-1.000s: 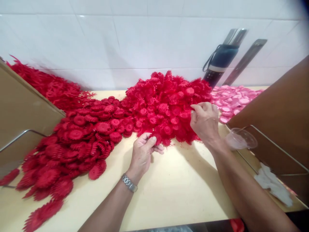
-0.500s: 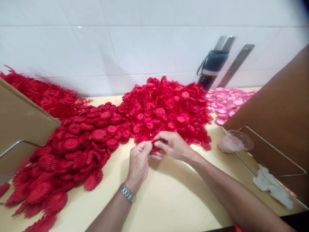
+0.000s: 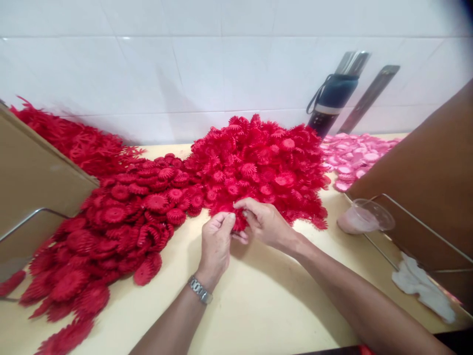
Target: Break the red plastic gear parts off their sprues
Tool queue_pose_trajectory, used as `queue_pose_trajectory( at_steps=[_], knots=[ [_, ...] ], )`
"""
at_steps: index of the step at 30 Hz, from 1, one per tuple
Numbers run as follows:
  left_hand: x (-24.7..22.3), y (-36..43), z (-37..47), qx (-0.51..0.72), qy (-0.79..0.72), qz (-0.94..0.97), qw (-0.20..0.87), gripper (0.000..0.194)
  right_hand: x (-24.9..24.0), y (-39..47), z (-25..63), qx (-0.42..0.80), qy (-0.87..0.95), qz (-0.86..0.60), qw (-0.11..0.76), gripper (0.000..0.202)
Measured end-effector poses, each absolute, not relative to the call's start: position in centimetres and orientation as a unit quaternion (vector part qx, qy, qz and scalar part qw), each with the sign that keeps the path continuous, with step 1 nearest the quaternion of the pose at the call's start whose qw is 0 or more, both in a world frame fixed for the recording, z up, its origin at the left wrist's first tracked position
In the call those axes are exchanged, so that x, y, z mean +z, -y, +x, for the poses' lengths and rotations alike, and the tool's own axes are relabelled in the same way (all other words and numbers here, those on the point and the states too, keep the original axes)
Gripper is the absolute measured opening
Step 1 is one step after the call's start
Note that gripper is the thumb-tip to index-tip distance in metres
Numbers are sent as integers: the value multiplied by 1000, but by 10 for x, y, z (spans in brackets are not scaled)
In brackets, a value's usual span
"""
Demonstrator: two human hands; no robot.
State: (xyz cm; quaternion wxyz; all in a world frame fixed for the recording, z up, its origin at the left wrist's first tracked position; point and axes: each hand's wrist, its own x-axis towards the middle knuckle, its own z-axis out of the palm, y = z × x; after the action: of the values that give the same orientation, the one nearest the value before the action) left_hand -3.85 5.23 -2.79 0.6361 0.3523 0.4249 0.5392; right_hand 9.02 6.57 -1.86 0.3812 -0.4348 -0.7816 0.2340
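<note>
Left hand (image 3: 217,241) pinched a red petal piece (image 3: 240,220); right hand (image 3: 266,224), fingers curled, met it above the yellowish counter (image 3: 258,305).

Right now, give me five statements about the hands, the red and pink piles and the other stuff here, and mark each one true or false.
1. The left hand and right hand are close together at a red flower piece. True.
2. The metal wristband is on the right wrist. False: the metal wristband is on the left wrist.
3. The pink pile lies to the right of the middle red heap. True.
4. The bottle by the wall is bright yellow. False: the bottle is dark blue with a silver top.
5. The clear cup is between the two hands. False: the clear cup is off to the right, beside the brown panel.
</note>
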Motion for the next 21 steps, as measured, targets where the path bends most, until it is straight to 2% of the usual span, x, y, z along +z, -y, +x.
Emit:
queue_pose_trajectory(
  at_steps=[5,11,17,21],
  knots=[
    [-29,-50,-39,537,-439,387,608,24,-15,-62,86,127,815,-447,347,28],
    [-30,-51,-41,547,-439,407,586,22,-16,-65,90,76,830,-456,313,20],
    [-26,-48,-42,558,-439,395,583,23,-16,-83,116,-72,783,-517,337,33],
    [-23,-48,-43,539,-418,395,615,23,0,-101,138,-151,751,-572,292,32]
  ],
)
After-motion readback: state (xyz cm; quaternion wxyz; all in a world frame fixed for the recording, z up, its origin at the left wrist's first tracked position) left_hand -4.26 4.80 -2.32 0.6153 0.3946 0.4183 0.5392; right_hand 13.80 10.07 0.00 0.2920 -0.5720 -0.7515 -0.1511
